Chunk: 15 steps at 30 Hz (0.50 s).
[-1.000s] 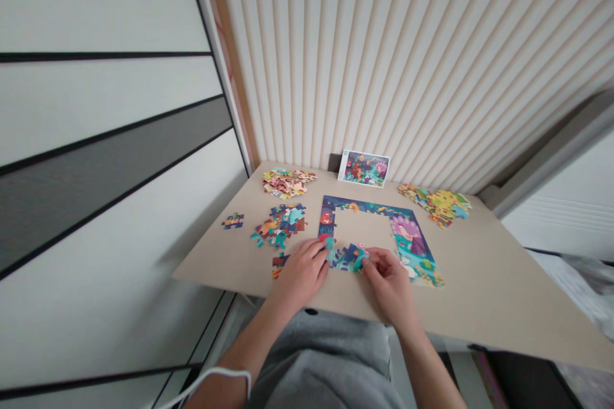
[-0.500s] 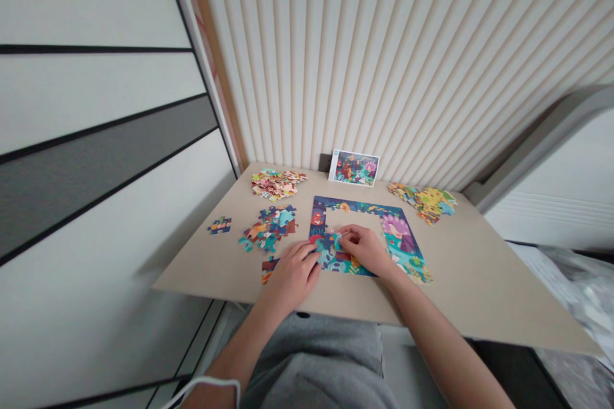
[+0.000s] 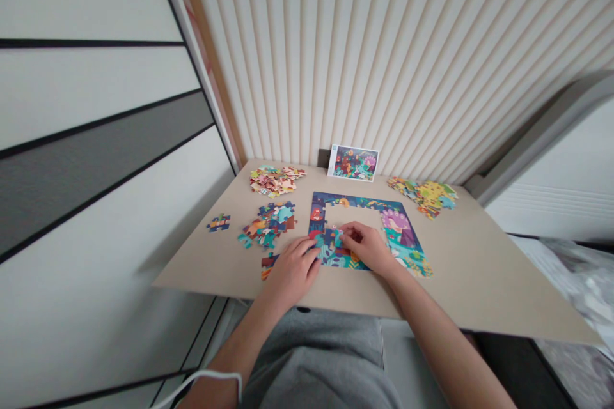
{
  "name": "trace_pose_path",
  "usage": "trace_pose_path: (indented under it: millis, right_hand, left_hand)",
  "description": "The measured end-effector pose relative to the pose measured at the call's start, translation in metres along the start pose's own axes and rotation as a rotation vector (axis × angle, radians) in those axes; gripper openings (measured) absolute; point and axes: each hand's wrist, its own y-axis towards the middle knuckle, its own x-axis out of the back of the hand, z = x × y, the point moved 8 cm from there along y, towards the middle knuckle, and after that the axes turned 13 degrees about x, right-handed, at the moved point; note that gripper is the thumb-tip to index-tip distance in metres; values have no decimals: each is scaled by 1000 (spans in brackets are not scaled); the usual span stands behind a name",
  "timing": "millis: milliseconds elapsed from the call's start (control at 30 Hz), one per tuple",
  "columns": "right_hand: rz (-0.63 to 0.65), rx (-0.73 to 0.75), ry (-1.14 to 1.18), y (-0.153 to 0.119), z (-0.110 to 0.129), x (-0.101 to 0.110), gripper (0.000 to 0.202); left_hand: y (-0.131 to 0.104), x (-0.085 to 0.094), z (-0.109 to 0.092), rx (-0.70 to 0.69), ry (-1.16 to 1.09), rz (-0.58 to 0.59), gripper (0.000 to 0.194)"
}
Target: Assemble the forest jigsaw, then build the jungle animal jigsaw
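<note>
A partly assembled jigsaw puzzle (image 3: pixel 405 236) lies on the table, its border joined around an open middle. My right hand (image 3: pixel 367 246) reaches over its lower edge, thumb and fingertips pinched on a dark blue puzzle piece (image 3: pixel 334 236) at the inner lower-left part of the border. My left hand (image 3: pixel 295 266) rests flat with fingers stretched out, fingertips touching the puzzle's lower-left corner. Partly under its wrist side is a small orange and dark strip of pieces (image 3: pixel 267 263). The right hand hides some of the lower border.
A loose pile of blue and teal pieces (image 3: pixel 271 223) lies left of the puzzle, with a small joined cluster (image 3: pixel 219 223) farther left. Behind are a pinkish pile (image 3: pixel 275 180), a yellow pile (image 3: pixel 429 196) and a picture card (image 3: pixel 354 163) leaning on the pleated wall.
The piece under my right fingertips shows more of its dark blue face and sits against the border. My left hand stays nearly still. The whole view has shifted slightly.
</note>
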Motion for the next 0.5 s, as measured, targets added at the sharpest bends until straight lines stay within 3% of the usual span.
trace_pose_path:
  millis: [167, 500]
  right_hand:
    - [4, -33, 14, -1, -2, 4, 33]
    - [-43, 42, -130, 2, 8, 17, 28]
  left_hand:
    - [-1, 1, 1, 1, -4, -3, 23]
    - [-1, -1, 2, 10, 16, 13, 23]
